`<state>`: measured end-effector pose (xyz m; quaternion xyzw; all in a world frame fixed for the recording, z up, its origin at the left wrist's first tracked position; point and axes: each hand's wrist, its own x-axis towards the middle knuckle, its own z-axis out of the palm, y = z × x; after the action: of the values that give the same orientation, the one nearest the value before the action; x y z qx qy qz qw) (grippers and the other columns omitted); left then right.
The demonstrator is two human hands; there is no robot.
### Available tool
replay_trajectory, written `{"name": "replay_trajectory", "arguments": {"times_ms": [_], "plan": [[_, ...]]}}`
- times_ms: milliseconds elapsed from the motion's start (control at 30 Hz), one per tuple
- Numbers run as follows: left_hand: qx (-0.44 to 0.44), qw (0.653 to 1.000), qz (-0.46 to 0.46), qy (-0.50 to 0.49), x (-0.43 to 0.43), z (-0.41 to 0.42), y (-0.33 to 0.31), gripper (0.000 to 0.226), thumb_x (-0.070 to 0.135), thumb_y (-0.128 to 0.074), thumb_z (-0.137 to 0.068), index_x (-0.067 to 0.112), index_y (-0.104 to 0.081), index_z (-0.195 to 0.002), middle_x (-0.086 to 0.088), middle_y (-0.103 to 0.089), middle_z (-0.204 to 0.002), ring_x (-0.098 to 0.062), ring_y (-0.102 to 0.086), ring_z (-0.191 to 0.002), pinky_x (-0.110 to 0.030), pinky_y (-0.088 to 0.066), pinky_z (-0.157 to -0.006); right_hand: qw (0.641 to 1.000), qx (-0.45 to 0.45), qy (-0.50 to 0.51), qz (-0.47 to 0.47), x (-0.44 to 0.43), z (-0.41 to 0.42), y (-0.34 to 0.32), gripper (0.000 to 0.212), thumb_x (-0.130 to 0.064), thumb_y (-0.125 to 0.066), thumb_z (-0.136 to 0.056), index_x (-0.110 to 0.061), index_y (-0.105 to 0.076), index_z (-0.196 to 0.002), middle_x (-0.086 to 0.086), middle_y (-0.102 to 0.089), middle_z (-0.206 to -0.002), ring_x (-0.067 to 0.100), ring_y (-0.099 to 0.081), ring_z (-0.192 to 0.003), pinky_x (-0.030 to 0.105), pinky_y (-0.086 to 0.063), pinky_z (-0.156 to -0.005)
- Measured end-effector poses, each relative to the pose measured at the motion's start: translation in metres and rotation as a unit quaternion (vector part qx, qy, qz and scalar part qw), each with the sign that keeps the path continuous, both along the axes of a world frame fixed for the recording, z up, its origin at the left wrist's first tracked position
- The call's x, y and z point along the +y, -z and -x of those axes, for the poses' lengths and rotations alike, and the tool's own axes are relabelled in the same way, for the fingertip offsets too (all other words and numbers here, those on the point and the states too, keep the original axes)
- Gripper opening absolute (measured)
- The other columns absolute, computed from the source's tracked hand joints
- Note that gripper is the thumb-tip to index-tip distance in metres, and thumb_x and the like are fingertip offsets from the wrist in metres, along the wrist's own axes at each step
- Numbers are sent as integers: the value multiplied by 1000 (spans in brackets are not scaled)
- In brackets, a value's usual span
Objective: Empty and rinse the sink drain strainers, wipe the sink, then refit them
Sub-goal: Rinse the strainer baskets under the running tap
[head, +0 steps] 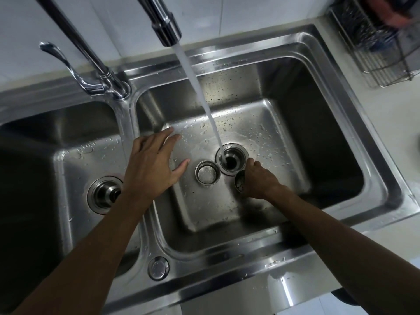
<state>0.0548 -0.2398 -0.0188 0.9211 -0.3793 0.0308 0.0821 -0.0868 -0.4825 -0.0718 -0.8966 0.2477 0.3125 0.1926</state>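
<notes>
Water runs from the tap spout [167, 28] straight into the open drain hole [231, 160] of the right basin [261, 123]. A steel strainer cup [207, 173] lies on the basin floor just left of that drain. My right hand [259, 178] is closed around a second small steel strainer part [239, 183], held beside the drain's near edge. My left hand [154, 162] hovers flat with fingers spread, left of the loose strainer cup, holding nothing. The left basin's strainer [105, 193] sits in its drain, partly hidden by my left wrist.
The tap lever [68, 67] and tap base stand on the ledge between the two basins. A round cap [158, 267] sits on the front rim. A wire dish rack [381, 44] stands on the counter at the back right.
</notes>
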Motion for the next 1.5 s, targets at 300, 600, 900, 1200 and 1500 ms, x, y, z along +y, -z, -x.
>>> {"name": "replay_trajectory", "arguments": {"times_ms": [300, 600, 900, 1200, 1500], "plan": [[-2, 999, 45, 8, 2, 6, -3, 59, 49, -72, -88, 15, -61, -134, -6, -57, -137, -27, -57, -122, -42, -37, -104, 997, -74, 4, 23, 26, -11, -47, 89, -46, -79, -81, -10, -31, -147, 13, -48, -141, 33, -54, -126, 47, -50, -99], [-65, 993, 96, -29, 42, -18, -51, 41, 37, -68, -93, 14, -63, -127, -8, -59, -135, -29, -57, -120, -40, -35, -95, 825, -368, 235, -358, 110, -87, -132, 28, -20, -72, -89, -30, -61, -113, -12, -71, -109, 11, -70, -100, 46, -60, -91], [-152, 985, 27, -80, 80, -134, -132, 60, 39, -64, -88, 8, -50, -139, -16, -50, -145, -37, -49, -131, -49, -35, -100, 759, -393, 279, -437, 169, -179, -177, 9, -9, -62, -95, -14, -68, -90, 9, -73, -98, 26, -70, -102, 58, -54, -96], [-69, 992, 10, -109, 78, -163, -108, 73, 41, -69, -90, 2, -43, -145, -21, -47, -144, -42, -50, -128, -53, -36, -102, 589, -309, 441, -602, 190, -206, -164, 36, 14, -42, -97, -11, -65, -84, 12, -68, -94, 24, -68, -103, 33, -56, -91], [-85, 987, 94, -96, 77, -121, -107, 67, 44, -61, -91, 9, -46, -146, -12, -51, -143, -32, -50, -129, -48, -40, -100, 512, -306, 481, -642, 197, -205, -158, 35, 20, -33, -93, 1, -60, -100, 22, -62, -99, 30, -65, -102, 30, -55, -91]]}}
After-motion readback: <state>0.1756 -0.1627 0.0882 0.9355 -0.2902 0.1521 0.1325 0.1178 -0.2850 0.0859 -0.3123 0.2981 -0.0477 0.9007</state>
